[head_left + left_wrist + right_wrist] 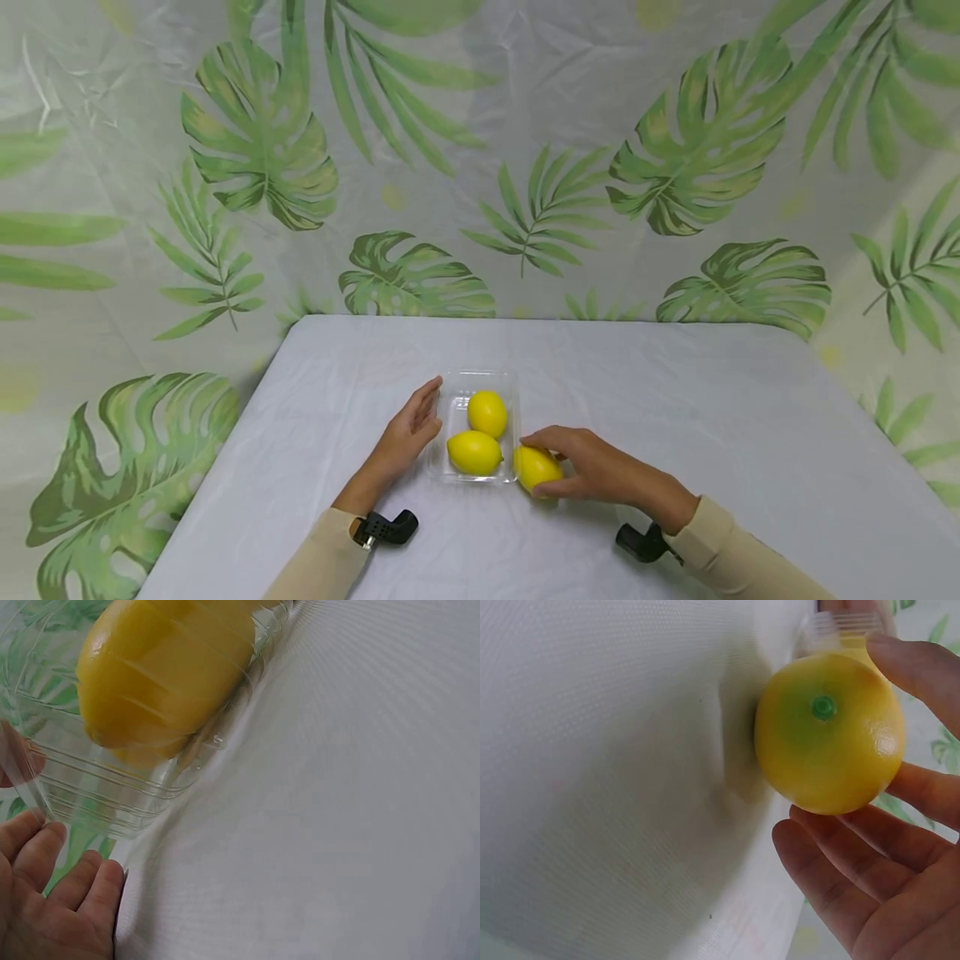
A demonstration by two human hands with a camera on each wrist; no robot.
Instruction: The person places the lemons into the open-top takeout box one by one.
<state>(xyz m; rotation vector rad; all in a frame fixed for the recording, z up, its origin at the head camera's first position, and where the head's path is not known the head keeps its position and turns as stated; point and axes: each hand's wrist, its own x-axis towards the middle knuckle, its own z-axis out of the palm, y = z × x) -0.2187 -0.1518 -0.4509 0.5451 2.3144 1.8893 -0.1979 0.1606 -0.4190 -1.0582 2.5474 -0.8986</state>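
A clear plastic box (459,402) stands on the table with two yellow lemons inside: one lemon (487,414) at the back and another lemon (475,452) lying sideways in front. Beside the box's left wall is my left hand (408,429); its fairly straight fingers touch that wall from outside. In the left wrist view, its fingertips (46,832) meet the ribbed plastic. My right hand (600,471) grips a third lemon (537,469) between thumb and fingers, just outside the box's right wall. A green stem end shows on this lemon (821,735) in the right wrist view.
A white cloth covers the table (675,392). Behind it hangs a pale curtain (555,100) printed with green leaves. A black wrist camera (390,527) sits on the left wrist and another black camera (641,543) on the right.
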